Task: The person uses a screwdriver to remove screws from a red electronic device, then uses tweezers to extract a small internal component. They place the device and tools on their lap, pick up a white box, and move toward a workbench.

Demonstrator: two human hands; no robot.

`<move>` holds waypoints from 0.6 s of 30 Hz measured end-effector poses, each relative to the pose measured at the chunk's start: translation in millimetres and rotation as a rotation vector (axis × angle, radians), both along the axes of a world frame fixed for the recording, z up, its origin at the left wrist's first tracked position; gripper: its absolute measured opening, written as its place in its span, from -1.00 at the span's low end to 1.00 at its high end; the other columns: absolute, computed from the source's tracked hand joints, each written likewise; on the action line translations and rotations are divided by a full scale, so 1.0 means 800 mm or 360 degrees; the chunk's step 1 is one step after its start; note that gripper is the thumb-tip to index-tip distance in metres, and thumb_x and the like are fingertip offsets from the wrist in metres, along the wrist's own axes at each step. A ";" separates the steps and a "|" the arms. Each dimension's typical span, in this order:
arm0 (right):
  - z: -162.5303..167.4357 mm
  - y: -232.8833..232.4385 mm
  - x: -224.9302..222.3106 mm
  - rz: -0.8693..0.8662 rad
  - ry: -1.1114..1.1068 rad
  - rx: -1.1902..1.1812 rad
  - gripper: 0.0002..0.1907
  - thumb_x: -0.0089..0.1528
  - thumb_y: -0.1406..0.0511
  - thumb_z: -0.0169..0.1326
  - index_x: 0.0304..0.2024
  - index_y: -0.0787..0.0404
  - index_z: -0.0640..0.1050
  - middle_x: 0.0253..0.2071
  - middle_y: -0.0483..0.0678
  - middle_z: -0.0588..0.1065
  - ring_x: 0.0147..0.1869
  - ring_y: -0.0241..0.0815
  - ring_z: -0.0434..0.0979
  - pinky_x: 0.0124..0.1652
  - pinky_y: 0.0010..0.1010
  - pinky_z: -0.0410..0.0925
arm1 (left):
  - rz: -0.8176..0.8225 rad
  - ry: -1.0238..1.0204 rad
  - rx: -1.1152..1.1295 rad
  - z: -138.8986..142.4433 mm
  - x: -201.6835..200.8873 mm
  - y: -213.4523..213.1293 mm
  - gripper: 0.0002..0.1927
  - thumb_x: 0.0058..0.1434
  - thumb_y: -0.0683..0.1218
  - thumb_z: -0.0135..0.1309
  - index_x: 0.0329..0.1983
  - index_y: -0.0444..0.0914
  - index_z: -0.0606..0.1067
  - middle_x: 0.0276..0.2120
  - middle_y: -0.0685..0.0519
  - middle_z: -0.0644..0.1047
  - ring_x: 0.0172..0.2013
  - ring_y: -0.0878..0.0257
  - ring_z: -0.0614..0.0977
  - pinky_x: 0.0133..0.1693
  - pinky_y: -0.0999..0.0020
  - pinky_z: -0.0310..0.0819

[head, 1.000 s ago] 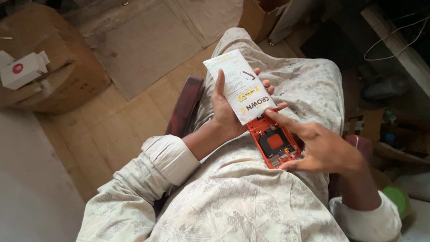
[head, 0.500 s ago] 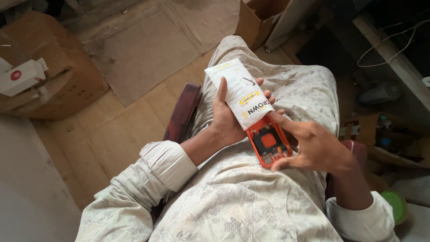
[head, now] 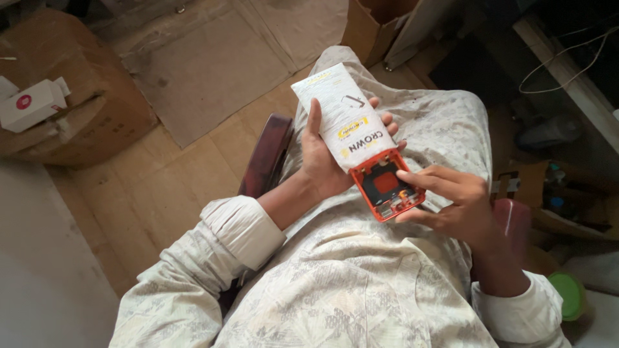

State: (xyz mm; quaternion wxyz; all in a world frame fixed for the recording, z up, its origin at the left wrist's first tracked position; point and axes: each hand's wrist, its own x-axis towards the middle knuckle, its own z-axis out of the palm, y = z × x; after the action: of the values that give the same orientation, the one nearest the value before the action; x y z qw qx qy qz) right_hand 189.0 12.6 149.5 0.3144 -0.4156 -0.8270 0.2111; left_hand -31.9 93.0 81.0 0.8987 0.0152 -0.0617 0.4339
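Fingers of my left hand [head: 322, 154] are wrapping the white packet [head: 342, 119] while my right hand [head: 458, 206] is pinching the orange panel [head: 387, 185], risking a snag.

Cluttered workshop or storeroom: cardboard boxes [head: 71, 109], wooden floor [head: 161, 193], loose cables [head: 567, 58].

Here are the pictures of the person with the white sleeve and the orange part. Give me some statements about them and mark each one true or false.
1. The left hand holds the white paper sleeve. True.
2. The orange frame sticks out of the sleeve's lower end. True.
3. The right hand rests on the cardboard box. False: its fingers touch the orange frame.
4. The small white box lies on the person's lap. False: it sits on the cardboard box.
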 end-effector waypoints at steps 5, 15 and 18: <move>-0.013 -0.005 0.007 -0.0036 0.0309 0.0002 -0.35 -0.01 0.17 0.42 0.07 0.32 0.59 -0.09 0.08 0.62 -0.08 -0.24 0.66 -0.12 -0.49 0.48 | 0.0002 -0.0018 -0.0020 -0.002 -0.001 0.003 0.01 0.29 0.61 -0.19 0.39 -0.30 0.23 0.08 -0.28 0.50 0.18 -0.16 0.52 0.33 -0.29 0.26; -0.037 0.004 -0.016 -0.0138 0.0704 -0.0177 -0.25 0.14 0.20 0.41 0.26 0.31 0.36 -0.13 -0.01 0.56 -0.02 -0.30 0.60 0.04 -0.50 0.46 | -0.0126 0.0043 -0.0151 0.001 0.008 -0.012 -0.03 0.36 0.59 -0.32 0.35 -0.31 0.31 0.06 -0.27 0.51 0.16 -0.17 0.52 0.27 -0.23 0.31; -0.040 0.009 -0.027 -0.0393 0.0654 -0.0193 -0.22 0.12 0.27 0.43 0.26 0.25 0.30 -0.36 -0.14 0.45 -0.27 -0.38 0.46 -0.15 -0.54 0.39 | -0.0184 0.0075 -0.0215 0.000 0.013 -0.016 -0.05 0.36 0.58 -0.34 0.34 -0.29 0.30 0.03 -0.27 0.52 0.12 -0.16 0.53 0.24 -0.21 0.35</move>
State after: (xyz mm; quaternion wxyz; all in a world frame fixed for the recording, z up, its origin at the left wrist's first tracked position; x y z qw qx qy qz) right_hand 167.7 19.8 117.3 0.4739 -0.4799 -0.6744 0.3004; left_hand -21.5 80.1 81.1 0.9224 -0.0390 -0.0119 0.3840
